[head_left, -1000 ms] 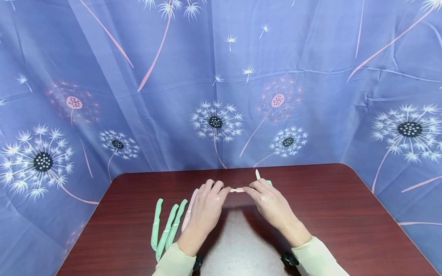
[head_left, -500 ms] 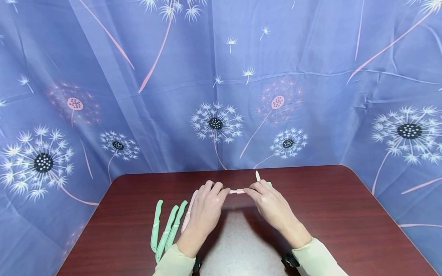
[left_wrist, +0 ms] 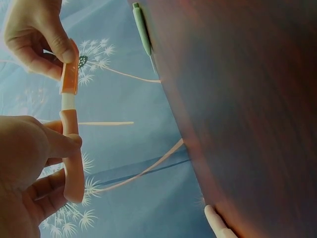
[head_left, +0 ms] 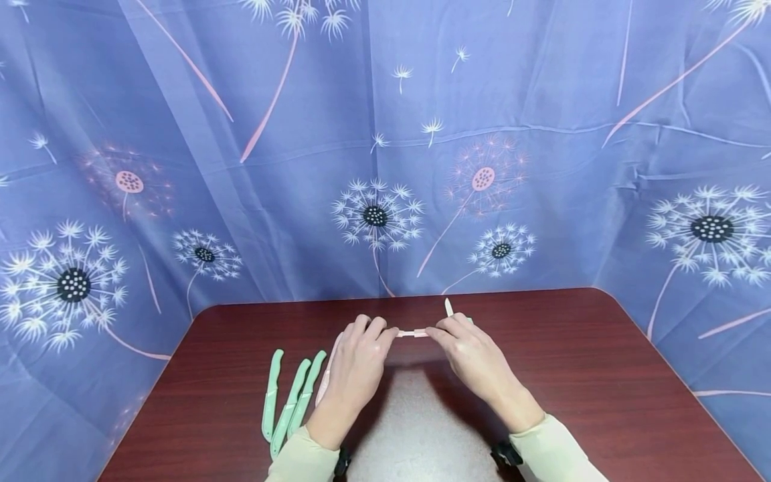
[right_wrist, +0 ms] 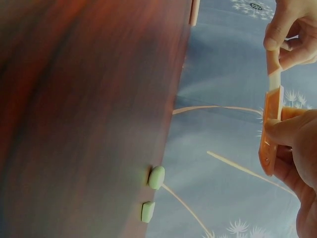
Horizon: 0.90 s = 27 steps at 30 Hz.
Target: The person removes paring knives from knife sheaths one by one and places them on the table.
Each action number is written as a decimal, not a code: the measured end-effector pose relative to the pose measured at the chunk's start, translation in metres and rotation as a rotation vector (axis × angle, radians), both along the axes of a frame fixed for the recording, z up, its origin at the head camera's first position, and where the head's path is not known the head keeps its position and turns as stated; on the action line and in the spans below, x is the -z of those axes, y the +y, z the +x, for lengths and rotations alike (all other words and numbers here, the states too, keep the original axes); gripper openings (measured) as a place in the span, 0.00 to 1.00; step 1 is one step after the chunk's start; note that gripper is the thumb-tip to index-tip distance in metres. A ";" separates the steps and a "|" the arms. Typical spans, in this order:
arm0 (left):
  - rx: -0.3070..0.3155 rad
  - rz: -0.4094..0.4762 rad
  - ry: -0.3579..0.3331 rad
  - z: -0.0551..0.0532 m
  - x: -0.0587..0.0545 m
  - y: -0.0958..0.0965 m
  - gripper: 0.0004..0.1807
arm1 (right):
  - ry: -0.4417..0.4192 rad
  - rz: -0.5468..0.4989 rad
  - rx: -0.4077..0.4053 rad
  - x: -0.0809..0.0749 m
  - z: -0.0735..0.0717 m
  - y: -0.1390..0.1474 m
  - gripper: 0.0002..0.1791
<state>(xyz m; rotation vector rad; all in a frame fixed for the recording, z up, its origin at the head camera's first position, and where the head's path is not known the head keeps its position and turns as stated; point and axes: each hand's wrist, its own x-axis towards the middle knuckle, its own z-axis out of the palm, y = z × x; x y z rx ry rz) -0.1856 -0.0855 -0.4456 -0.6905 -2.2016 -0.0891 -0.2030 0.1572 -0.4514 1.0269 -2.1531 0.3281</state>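
Both hands hold a small pink knife above the far part of the table. My left hand [head_left: 360, 365] grips its handle [left_wrist: 74, 171], and my right hand [head_left: 476, 358] pinches the pink sheath [right_wrist: 271, 111] at the other end. A short length of white blade [left_wrist: 68, 101] shows between handle and sheath; the rest is hidden inside. Beside the left hand lies another pink knife [head_left: 326, 380], partly covered by that hand. Past the right hand, a bare light blade [head_left: 448, 307] points away, and the left wrist view shows its green handle [left_wrist: 142, 29].
Three green sheathed knives [head_left: 272, 395] lie side by side at the left of the dark red-brown table [head_left: 602, 395]. Two green ends [right_wrist: 156, 177] show at the table edge in the right wrist view. A blue dandelion-print cloth [head_left: 289, 221] hangs behind the table.
The left hand has shifted slightly left, and slightly more of the blade shows between handle and sheath. The right hand and the knives on the table stay nearly the same.
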 end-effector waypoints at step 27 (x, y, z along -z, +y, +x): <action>0.050 0.041 -0.028 -0.001 0.000 -0.003 0.12 | -0.011 -0.016 -0.007 0.000 -0.002 0.004 0.20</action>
